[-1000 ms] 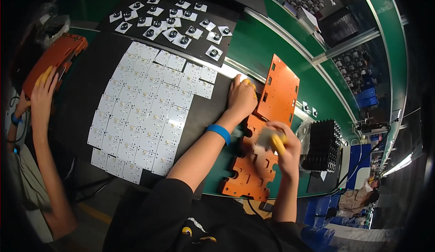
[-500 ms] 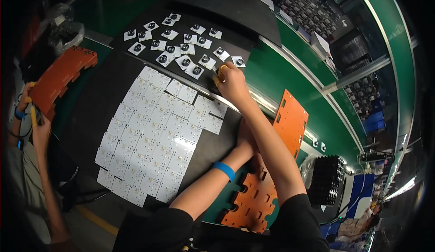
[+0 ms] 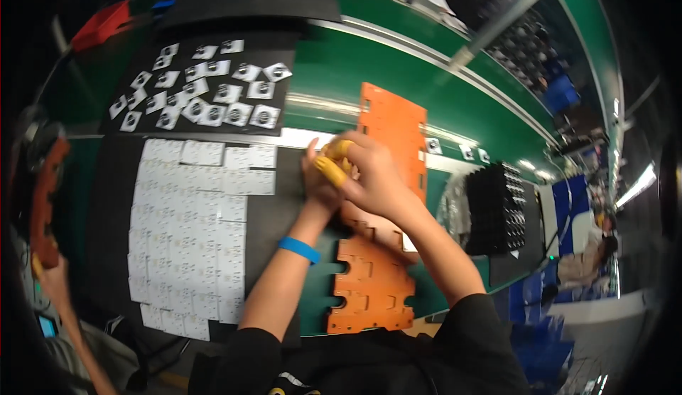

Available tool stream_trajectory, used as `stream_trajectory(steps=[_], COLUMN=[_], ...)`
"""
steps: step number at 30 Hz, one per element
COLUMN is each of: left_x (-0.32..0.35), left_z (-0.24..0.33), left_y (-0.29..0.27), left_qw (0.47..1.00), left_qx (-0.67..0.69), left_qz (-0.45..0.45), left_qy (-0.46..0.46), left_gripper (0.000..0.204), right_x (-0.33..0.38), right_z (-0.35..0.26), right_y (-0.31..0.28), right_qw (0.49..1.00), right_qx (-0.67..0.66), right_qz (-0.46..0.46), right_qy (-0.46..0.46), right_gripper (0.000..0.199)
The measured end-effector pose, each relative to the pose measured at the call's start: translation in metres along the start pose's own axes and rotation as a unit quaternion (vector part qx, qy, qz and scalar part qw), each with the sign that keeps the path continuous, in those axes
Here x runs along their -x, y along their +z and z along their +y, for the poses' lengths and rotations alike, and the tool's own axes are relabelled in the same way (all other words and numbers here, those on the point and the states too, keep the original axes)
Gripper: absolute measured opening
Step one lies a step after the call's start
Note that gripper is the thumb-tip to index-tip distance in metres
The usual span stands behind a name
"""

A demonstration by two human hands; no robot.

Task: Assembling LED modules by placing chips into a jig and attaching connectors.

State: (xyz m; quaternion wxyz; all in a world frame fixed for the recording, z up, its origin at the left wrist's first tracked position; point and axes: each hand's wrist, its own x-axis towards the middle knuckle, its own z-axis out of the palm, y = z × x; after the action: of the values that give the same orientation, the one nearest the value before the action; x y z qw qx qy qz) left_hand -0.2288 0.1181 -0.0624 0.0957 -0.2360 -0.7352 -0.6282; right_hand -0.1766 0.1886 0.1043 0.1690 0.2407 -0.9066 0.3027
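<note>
Just beside the tall orange plate (image 3: 403, 136), the right hand (image 3: 369, 175) is curled narrow over the left hand (image 3: 315, 184), which it partly hides — yellow finger covers (image 3: 330, 171) show where the two are together. Whether anything is held between them I cannot tell; the view is blurred there. A blue band (image 3: 299, 250) circles the left wrist. Nearer the body than the hands, a notched orange plate (image 3: 375, 288) lies on the green bench (image 3: 323, 68). To the hands' left, white boards (image 3: 188, 224) lie close together on a dark mat (image 3: 273, 214); beyond them, small white squares (image 3: 193, 88) with black middles are scattered over another dark area. Behind the hands runs a pale metal strip (image 3: 302, 138). To their right stands a stack of black trays (image 3: 490, 210), with clear plastic (image 3: 453, 207) beside it. Well apart on the left, a co-worker's hand (image 3: 54, 280) touches an orange part (image 3: 48, 203). Farther off are a red bin (image 3: 103, 25) to the left and — far right — a seated person (image 3: 593, 260) and a bright lamp (image 3: 636, 189).
</note>
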Motion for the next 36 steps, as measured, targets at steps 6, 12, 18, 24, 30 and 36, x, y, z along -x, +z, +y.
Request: stream_trajectory(steps=[6,12,18,24,30,36], left_x=[-0.002,-0.003,0.002,0.001,-0.003,-0.002], left_z=[0.04,0.051,0.048,0.043,0.055,0.052], left_y=[-0.008,-0.008,-0.009,-0.007,-0.007,-0.01], left_qw=[0.974,0.971,0.978,0.982,0.976,0.977], left_qx=[-0.219,-0.227,-0.196,-0.184,-0.204,-0.207], left_qz=[-0.007,-0.024,-0.023,0.008,-0.021,0.005], left_qy=[-0.06,-0.071,-0.06,-0.049,-0.071,-0.059], left_gripper=[0.017,0.019,0.015,0.018,0.021,0.016], right_x=[0.148,0.226,0.175,0.091,-0.026,-0.148], right_z=[0.014,0.002,-0.023,0.008,0.046,0.082], right_y=[-0.054,-0.025,-0.057,-0.034,0.02,0.073], right_qw=[0.898,0.888,0.944,0.953,0.975,0.99], right_qx=[0.263,0.092,0.024,-0.115,-0.056,0.02], right_qz=[0.029,0.14,0.149,0.168,0.151,0.027], right_qy=[0.351,0.429,0.294,0.224,0.152,0.138], right_gripper=[0.042,0.041,0.032,0.018,0.025,0.027])
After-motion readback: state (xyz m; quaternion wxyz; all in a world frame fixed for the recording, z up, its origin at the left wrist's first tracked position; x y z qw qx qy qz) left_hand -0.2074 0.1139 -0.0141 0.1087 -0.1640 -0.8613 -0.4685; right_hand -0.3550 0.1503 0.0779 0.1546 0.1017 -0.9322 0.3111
